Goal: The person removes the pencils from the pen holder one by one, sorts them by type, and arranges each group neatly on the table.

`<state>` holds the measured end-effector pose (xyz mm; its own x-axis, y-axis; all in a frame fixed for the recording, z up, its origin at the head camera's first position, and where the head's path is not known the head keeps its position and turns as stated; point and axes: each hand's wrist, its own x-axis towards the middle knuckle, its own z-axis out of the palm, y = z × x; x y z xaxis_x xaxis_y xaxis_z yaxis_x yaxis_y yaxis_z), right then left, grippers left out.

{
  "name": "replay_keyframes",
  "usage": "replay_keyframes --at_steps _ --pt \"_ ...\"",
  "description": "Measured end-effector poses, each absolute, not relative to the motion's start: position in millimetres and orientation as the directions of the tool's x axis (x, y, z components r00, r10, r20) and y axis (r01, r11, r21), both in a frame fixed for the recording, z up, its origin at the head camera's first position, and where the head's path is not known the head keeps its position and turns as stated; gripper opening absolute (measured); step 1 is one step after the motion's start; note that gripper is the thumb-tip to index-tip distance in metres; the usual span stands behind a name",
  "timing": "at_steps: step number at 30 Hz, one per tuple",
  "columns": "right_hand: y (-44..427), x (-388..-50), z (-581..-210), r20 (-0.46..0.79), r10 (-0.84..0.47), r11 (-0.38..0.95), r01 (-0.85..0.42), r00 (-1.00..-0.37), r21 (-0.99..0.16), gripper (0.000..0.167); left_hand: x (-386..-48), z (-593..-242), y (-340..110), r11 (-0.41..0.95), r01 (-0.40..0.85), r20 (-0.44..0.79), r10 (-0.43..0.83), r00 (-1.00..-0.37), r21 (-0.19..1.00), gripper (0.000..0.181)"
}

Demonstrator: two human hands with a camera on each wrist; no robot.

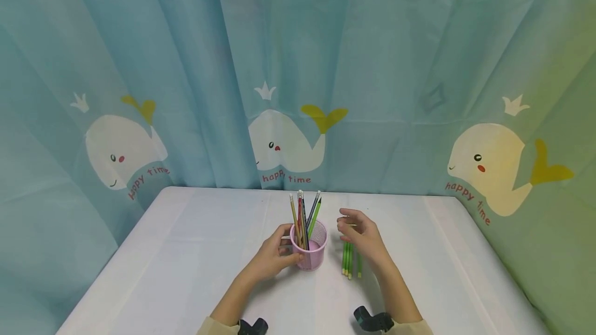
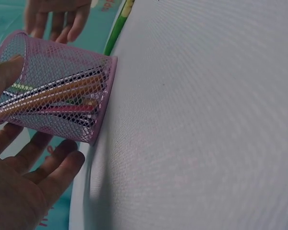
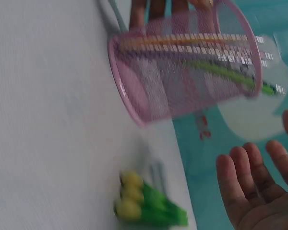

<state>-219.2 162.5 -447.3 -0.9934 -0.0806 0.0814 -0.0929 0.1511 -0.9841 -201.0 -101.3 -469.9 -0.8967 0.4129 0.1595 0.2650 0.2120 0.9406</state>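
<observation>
Left hand (image 1: 269, 260) grips upright cup (image 1: 313, 261); spread right hand (image 1: 366, 237) partly hides green pencils (image 1: 350, 261) at cup's three o'clock, lying twelve-to-six.

Forearms (image 1: 236, 293) reach forward — left hand (image 1: 270, 258) curved in a grip, right hand (image 1: 364, 234) raised, fingers (image 3: 231, 177) loosely bent.

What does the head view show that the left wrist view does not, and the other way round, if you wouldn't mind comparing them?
Only the head view shows both sleeves, the dark wrist devices, yellow whale tails on the curtain, and the pencil tops rising from the pink mesh cup.

Only the left wrist view clearly shows the pencils' lower ends, through the mesh.

Both show the left grip, thumb and fingers on either side of the cup, the right grip, and green pencils on the white table.
</observation>
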Motion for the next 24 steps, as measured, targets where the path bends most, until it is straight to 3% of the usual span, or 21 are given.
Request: replay_keyframes --at_steps 9,16,24 --pt "132.0 -213.7 -453.8 0.263 -0.201 0.221 -0.305 -0.944 -0.926 0.043 -201.7 -471.2 -101.7 0.223 0.276 0.166 0.413 -0.895 0.935 0.069" --pt "127.9 -210.8 -456.0 0.288 -0.300 0.202 -0.356 -0.909 -0.912 0.047 -200.9 -470.2 -101.8 0.200 0.278 0.172 0.425 -0.889 0.939 0.069" --pt "128.4 -210.8 -454.9 0.284 -0.317 0.202 -0.358 -0.905 -0.912 0.043 -202.0 -471.9 -102.4 0.211 0.288 0.175 0.433 -0.884 0.934 0.068"
